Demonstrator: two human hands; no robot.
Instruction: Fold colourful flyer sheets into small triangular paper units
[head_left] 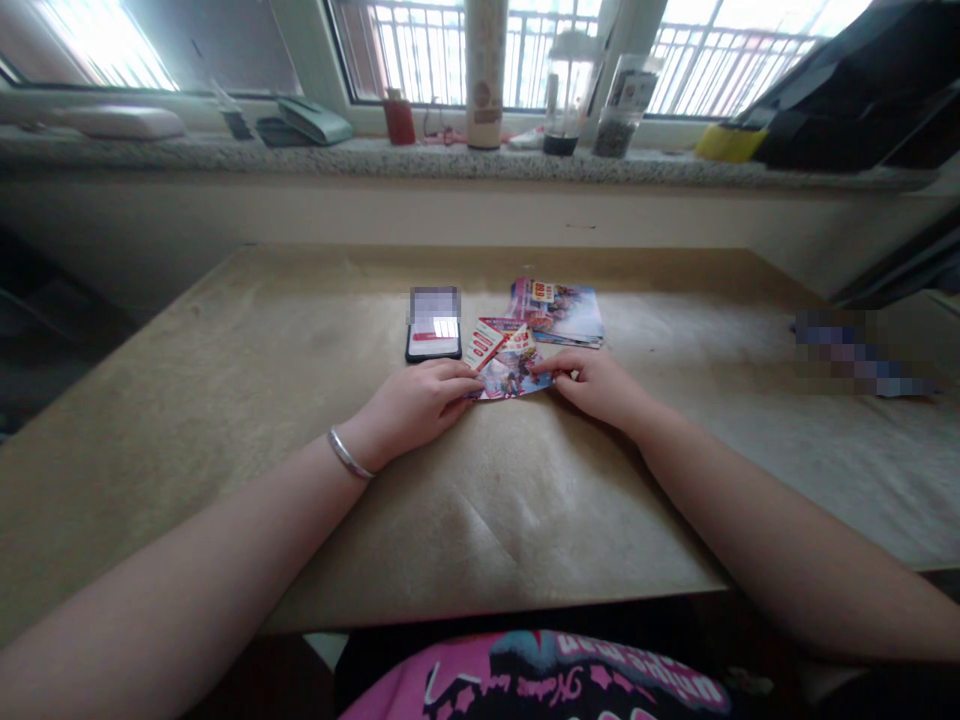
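A colourful printed leaflet (507, 364), partly folded, lies on the brown paper-covered table (225, 400). My left hand (415, 403), a silver bangle on its wrist, presses the leaflet's left edge with fingers together. At the leaflet's right edge my right hand (596, 385) pinches the paper with its fingertips. Just behind lies a small stack of similar leaflets (559, 312). A phone (433, 325) with a lit screen rests to the left of the leaflet.
A stone windowsill (420, 158) runs along the back with a red cup (399, 120), a tall tumbler (485, 75), jars and a yellow object (729, 142). A blurred item (862, 355) lies at the table's right. Dark equipment sits far right.
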